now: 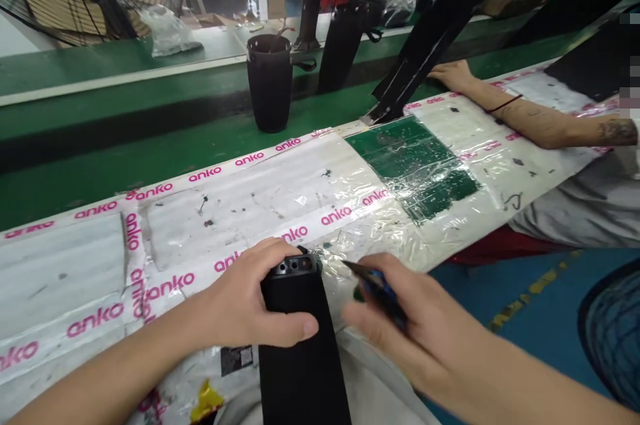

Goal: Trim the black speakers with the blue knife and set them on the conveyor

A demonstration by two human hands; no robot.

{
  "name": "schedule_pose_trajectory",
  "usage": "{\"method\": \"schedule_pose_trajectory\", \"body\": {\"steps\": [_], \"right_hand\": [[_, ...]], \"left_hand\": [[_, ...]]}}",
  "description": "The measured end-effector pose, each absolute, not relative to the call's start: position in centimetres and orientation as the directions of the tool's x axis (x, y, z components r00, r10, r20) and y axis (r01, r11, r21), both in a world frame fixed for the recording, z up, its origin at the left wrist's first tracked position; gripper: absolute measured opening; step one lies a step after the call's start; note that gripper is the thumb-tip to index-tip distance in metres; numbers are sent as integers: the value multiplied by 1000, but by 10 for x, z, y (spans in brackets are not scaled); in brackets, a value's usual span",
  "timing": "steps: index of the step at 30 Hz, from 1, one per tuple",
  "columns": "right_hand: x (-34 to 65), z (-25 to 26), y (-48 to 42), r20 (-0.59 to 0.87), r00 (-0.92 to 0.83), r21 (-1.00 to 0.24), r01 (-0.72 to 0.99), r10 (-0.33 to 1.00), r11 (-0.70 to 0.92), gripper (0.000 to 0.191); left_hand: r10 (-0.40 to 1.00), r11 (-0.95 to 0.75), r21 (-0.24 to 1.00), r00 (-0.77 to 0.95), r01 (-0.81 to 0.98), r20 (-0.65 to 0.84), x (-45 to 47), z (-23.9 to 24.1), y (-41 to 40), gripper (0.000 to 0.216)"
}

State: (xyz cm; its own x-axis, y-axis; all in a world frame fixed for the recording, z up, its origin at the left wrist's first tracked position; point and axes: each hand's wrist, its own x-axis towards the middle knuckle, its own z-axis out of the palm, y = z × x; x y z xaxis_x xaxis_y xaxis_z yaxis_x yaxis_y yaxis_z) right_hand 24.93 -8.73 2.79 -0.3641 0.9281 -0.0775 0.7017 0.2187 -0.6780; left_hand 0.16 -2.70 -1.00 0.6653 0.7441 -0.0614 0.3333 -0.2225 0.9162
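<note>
My left hand [250, 302] is wrapped round the top of a tall black housing [300, 352] that leans against the near edge of the bench, thumb across its front. My right hand [410, 325] is closed on a small dark blue-handled tool [375, 286], whose tip points left toward the top of the housing. The bench top [225, 212] is covered in white sheet with pink "anko" tape.
A green conveyor [125, 138] runs behind the bench. On it stand a black round housing [270, 82] and another black part [345, 45]. A co-worker's arm [525, 112] lies on the bench at right. A fan guard [613, 332] sits low right.
</note>
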Motion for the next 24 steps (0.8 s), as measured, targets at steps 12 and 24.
{"method": "schedule_pose_trajectory", "body": {"steps": [12, 24], "right_hand": [[255, -4, -131, -534, 39, -844, 27, 844, -536, 49], [236, -7, -130, -412, -220, -911, 138, 884, -389, 38]], "left_hand": [[721, 36, 928, 633, 371, -282, -2, -21, -35, 91], [693, 103, 985, 700, 138, -171, -1, -14, -45, 68]]}}
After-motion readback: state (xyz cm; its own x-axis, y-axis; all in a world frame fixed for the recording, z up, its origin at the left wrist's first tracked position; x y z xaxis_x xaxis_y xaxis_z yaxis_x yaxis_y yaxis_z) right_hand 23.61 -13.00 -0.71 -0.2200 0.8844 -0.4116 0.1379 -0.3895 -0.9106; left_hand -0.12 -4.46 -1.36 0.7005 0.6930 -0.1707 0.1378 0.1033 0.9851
